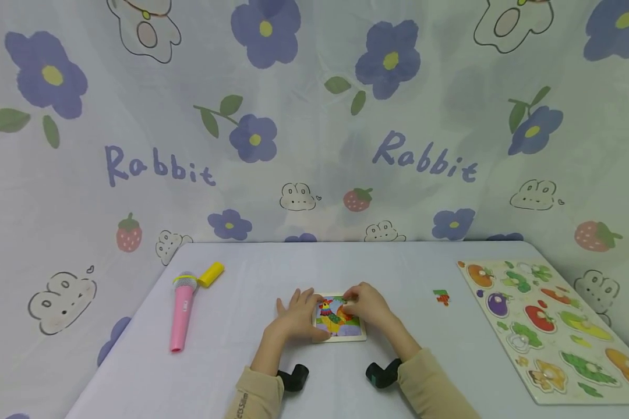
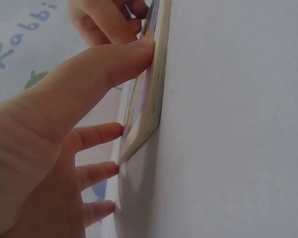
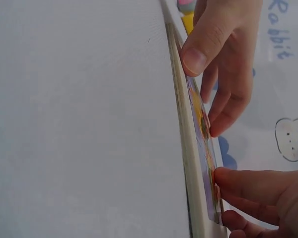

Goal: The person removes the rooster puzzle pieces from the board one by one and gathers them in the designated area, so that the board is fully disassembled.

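Note:
A small jigsaw puzzle (image 1: 339, 329) with a colourful rooster picture in a pale frame lies on the table. My left hand (image 1: 296, 317) spans its left side. The thumb (image 2: 131, 57) presses the near edge, and the spread, fairly straight fingers (image 2: 97, 136) touch the left edge. At the puzzle's upper right, my right hand (image 1: 371, 305) has curled fingers and pinches what looks like a puzzle piece (image 1: 348, 309) on the orange tail; the fingertips partly hide it. A loose green and red puzzle piece (image 1: 442, 297) lies to the right of the hands.
On the left lie a pink toy microphone (image 1: 181, 314) and a yellow cylinder (image 1: 211, 274). A large vegetable peg board (image 1: 550, 331) covers the table's right side. A printed curtain (image 1: 314, 116) hangs behind. Black devices (image 1: 293, 378) sit at both wrists.

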The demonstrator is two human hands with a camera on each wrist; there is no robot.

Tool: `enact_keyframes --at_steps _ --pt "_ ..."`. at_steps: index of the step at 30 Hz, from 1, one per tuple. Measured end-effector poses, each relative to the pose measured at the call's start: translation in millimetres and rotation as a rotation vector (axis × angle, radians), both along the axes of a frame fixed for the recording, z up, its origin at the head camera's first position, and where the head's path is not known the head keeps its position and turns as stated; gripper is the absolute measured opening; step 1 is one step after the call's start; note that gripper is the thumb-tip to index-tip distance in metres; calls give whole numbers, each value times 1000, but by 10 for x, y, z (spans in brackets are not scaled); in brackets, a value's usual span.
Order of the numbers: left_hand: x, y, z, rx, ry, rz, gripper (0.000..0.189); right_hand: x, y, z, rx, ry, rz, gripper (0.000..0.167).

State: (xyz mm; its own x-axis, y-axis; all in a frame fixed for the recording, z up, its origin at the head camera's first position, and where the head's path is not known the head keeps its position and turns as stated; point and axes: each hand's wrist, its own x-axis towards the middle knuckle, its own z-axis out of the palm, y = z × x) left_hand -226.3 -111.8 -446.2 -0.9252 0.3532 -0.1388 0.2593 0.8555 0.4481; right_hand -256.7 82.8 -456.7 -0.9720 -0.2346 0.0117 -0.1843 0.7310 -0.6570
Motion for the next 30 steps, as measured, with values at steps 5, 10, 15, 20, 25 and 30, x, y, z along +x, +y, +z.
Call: enact_keyframes --at_steps 5,10,15,20,25,30 --pt "1 7 14 13 -1 2 76 -10 -6 -15 -16 0 5 19" --pt "3 3 19 7 -1 1 75 -10 -18 -19 -70 -41 -1 19" --pt "10 5 28 0 -2 2 73 -11 -24 -32 -136 -39 -4 25" --pt "12 16 23 0 -11 5 71 -4 -40 -32 -203 -56 6 25" --pt "14 17 22 -1 -12 4 71 -6 -50 -32 -217 -60 14 16" --pt "7 7 13 3 -11 3 72 -19 -43 -44 -250 -65 0 18"
